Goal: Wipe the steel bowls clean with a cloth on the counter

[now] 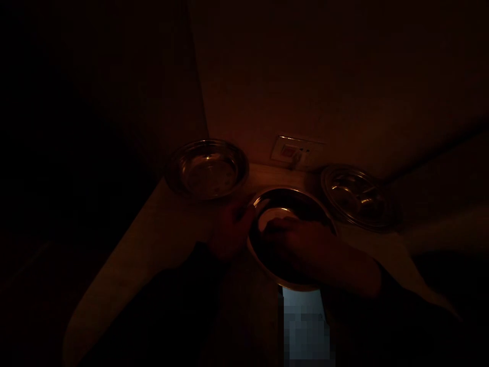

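Steel bowl [289,190] sits in the middle of a pale desk [153,229], and it's really dark in here, so take all this with a pinch of salt. The left hand [231,229] is up against the bowl's left rim with the fingers curled toward it, probably steadying it, though I can't tell how tight that grip is. The right hand [301,244] reaches down inside the bowl, fingers laid over a pale pad [273,218], maybe a cloth or sponge, hard to say. One hand on the rim and one working inside is a solid way to do it, since the bowl can't skate around. Past that pad, the bowl's contents are lost in shadow. Behind it, a steel plate [208,171] on the left looks empty, and a second plate [357,198] on the right is too glary to read. A switch plate [294,153] sits on the wall between them.
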`<state>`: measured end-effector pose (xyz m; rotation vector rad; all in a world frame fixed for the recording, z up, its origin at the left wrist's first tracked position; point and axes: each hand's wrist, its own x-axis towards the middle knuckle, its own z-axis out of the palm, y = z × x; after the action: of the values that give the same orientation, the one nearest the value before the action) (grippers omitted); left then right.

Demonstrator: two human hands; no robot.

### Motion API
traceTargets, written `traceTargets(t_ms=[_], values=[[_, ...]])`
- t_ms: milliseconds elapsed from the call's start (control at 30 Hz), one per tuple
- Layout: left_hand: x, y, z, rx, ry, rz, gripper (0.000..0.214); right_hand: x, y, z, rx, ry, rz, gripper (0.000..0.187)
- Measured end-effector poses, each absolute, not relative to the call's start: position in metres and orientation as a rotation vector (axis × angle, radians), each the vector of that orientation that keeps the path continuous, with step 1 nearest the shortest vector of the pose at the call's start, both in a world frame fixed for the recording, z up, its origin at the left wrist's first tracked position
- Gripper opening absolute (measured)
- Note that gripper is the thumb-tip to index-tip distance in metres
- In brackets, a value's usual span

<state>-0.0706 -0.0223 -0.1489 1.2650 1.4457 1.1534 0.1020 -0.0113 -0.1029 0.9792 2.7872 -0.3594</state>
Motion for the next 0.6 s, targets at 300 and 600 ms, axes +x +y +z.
traceTargets(t_ms=[300,600], values=[[-0.067,-0.022,-0.147,1.232,1.436,1.161,0.040,0.104,0.002,-0.111,1.203,2.755,-0.148,0.029],[-0.068,-0.022,-0.150,1.201,1.377,1.190,0.038,0.103,-0.003,-0.115,1.090,2.876,-0.355,0.030]])
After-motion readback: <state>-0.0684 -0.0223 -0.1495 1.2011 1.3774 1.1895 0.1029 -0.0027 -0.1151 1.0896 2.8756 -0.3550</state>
